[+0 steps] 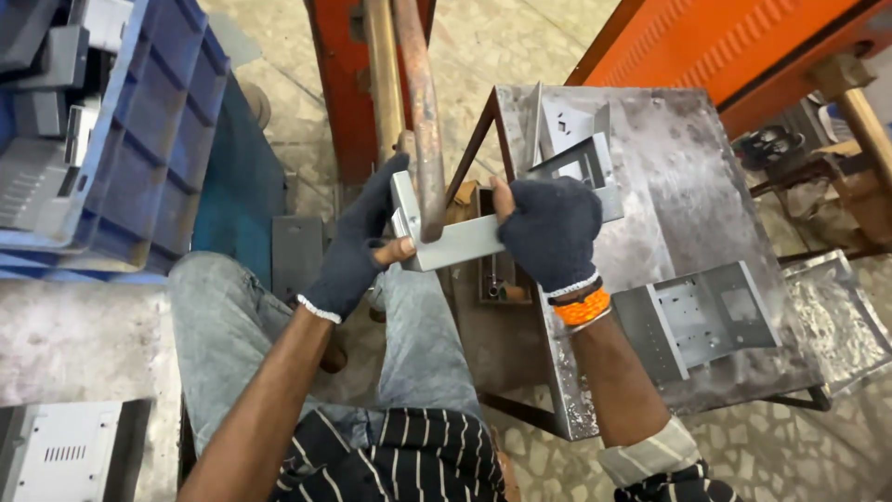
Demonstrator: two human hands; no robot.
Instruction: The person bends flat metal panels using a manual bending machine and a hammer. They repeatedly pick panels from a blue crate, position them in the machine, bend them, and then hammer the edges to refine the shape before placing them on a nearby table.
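We hold a bent sheet-metal bracket (pixel 455 244) with both hands, above our lap and just beside the steel table (pixel 688 177). The left hand (pixel 358 246) is closed around its left end, thumb below and fingers (pixel 388 181) behind; the right hand (pixel 550 232) is closed over its right part. A rusty lever bar (pixel 423 112) comes down to the bracket. We judge the piece thin, stiff and rather light, with sharp edges, so the gloves help. It seems best to grip on the flat flanges, away from the cut edges. Another similar bracket (pixel 701 316) lies on the table.
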